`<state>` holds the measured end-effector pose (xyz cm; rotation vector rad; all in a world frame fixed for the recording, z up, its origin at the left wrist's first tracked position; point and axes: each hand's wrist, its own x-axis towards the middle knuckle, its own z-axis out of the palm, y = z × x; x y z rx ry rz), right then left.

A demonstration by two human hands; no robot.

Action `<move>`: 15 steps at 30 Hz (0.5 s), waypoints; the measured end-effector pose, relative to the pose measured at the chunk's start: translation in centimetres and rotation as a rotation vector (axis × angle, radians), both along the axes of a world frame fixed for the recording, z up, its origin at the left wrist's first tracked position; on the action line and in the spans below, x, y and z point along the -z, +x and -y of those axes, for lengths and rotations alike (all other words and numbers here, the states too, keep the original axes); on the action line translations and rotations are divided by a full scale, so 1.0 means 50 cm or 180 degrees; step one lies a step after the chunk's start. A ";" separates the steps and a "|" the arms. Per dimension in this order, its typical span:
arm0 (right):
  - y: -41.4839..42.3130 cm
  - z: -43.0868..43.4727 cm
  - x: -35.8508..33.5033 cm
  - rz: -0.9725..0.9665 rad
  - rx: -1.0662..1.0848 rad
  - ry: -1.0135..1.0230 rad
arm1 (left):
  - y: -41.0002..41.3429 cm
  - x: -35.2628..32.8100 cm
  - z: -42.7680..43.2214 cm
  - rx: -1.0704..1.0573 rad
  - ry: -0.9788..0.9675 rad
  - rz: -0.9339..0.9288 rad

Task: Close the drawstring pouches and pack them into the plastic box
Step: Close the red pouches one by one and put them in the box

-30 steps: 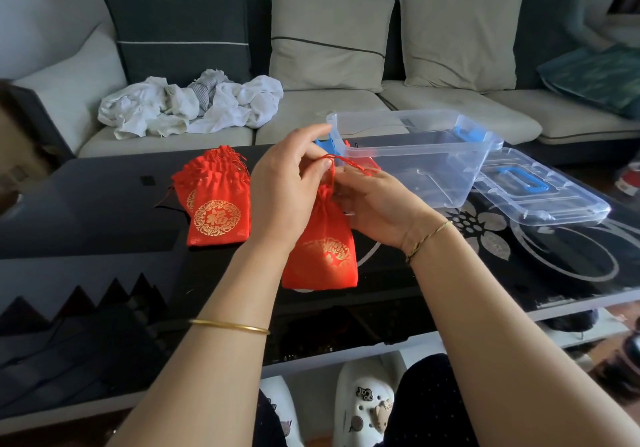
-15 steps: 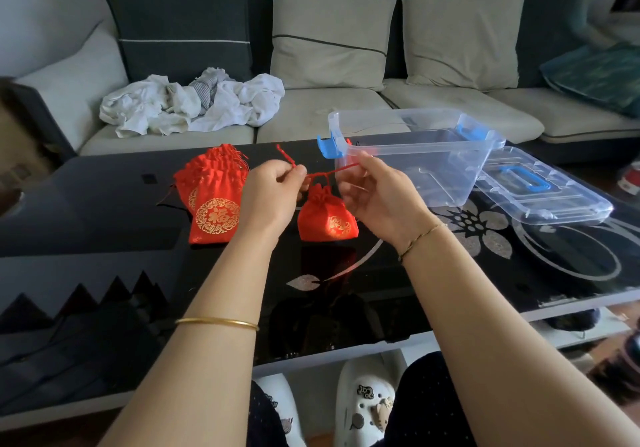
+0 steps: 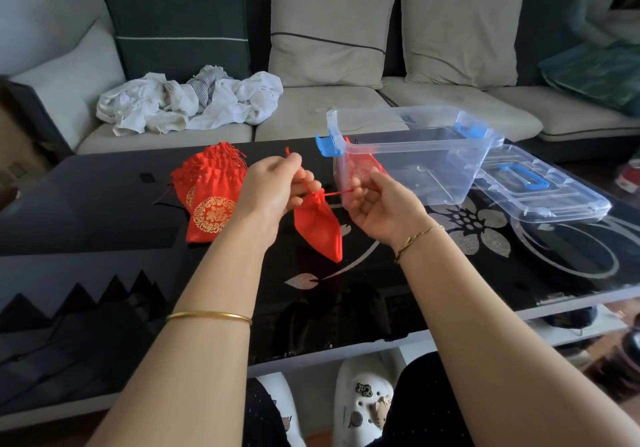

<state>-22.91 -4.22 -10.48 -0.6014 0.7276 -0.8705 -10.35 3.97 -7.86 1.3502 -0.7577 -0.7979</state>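
Between the hands, one red pouch (image 3: 318, 225) hangs just above the tabletop (image 3: 86, 204), tilted, neck gathered tight. Left hand (image 3: 273, 187) pinches the drawstring (image 3: 341, 192) on its side of the neck, with a loose cord end sticking up above the knuckles. Right hand (image 3: 381, 204) pinches the other run, so the hands are apart with the cord taut between them. Closing looks about done for this one; packing is not. Risks: the pouch hangs from two fingertip pinches only, so if either slips it swings or drops to the tabletop. An uneven pull could leave the neck half open, and slack on release may let it loosen. The plastic box (image 3: 426, 143) sits just beyond the right hand, near wall almost at the fingertips, so a knock could slide it on the glossy tabletop. Its blue latch (image 3: 325, 145) juts out beyond the gap between the hands and could snag the cord on the way in. One packed pouch (image 3: 360, 169) shows red through the wall at the near end, so aim past it. The lid (image 3: 540, 190) lies right of the box, clear of the path. The stack of pouches (image 3: 207, 197) lies just left of the left hand, open cords fringed at the top, and these could tangle with the trailing end. A heap of white cloth (image 3: 187, 103) on the sofa (image 3: 311, 117) sits well beyond the hands, not in the way.
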 end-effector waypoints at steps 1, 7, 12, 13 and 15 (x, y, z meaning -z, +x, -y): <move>0.000 0.002 -0.008 -0.0089 0.0041 -0.0314 | 0.004 0.002 0.000 0.0110 0.0119 0.0229; 0.014 -0.015 -0.042 -0.0959 0.0162 -0.1952 | -0.001 0.001 -0.001 0.0700 0.0515 0.1001; 0.023 -0.026 -0.046 -0.1320 -0.0097 -0.2100 | -0.011 0.005 0.005 0.0623 0.0522 0.1120; 0.023 -0.027 -0.044 -0.1503 -0.0177 -0.1993 | -0.012 0.007 0.006 0.0573 0.0530 0.1046; 0.019 -0.030 -0.038 -0.1849 -0.0379 -0.1863 | -0.012 0.007 0.007 0.0508 0.0529 0.0915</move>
